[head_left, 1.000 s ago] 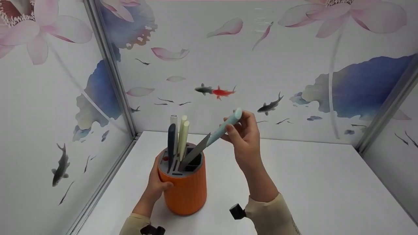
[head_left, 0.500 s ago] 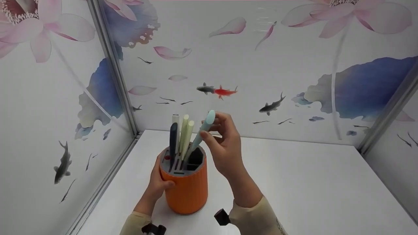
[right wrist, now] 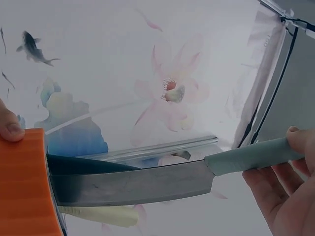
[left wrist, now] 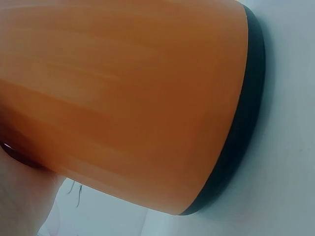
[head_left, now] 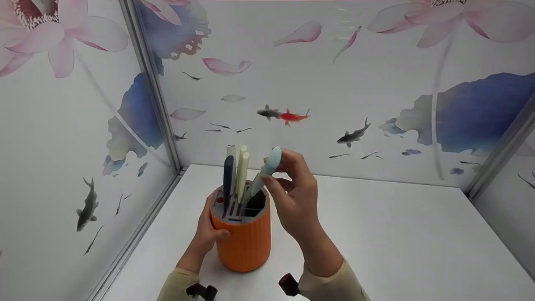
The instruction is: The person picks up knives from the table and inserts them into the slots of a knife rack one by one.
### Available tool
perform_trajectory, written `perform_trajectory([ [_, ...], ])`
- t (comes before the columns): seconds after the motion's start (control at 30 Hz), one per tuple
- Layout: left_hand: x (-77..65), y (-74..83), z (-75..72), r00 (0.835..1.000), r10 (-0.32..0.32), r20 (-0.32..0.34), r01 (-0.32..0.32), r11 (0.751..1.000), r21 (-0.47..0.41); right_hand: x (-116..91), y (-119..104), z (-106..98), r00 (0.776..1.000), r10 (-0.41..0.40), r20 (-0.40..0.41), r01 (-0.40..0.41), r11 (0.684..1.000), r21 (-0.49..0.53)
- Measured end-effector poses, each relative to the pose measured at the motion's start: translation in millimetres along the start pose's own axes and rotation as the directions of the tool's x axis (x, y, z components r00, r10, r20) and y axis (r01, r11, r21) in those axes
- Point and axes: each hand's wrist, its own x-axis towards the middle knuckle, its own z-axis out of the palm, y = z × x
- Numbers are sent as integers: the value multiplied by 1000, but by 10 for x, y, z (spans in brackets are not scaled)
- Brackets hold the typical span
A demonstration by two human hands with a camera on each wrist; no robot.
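An orange knife block [head_left: 244,248] with a grey slotted top stands upright on the white table. My left hand [head_left: 207,228] grips its left side, with the thumb across the front. The fingers and thumb of my right hand [head_left: 297,196] hold a kitchen knife by its pale blue-green handle [head_left: 272,161], which leans right over the top. In the right wrist view, the knife's broad blade [right wrist: 138,187] points at the slotted top, its tip end hidden at the block's edge. A dark blue handle [head_left: 228,177], pale yellow handles [head_left: 242,179] and a whitish one stick up from the slots.
White panels [head_left: 250,146] printed with lotus flowers and fish enclose the table at the back and sides. Metal frame posts [head_left: 156,92] mark the corners. A dark compartment [head_left: 256,202] opens in the block's top, right of the slots.
Over the second, my right hand has moved left and lower with the knife, bringing its handle closer to the block and steeper. My left hand keeps its grip on the block.
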Motion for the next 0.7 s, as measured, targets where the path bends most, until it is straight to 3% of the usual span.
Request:
perform_trajectory([
  [0.23,11,2,-21,999,26,21,-26,1000,-7,64,33,-82,997,51,-51,-49,999,22],
  [0.53,8,27,7,999,23,35,-22,999,-25,71,8,-141,992,52,-115,-46,998,48],
  [0.7,8,42,-6,999,19,33,-18,999,-28,129,112,-138,975,128,-180,-118,991,65],
])
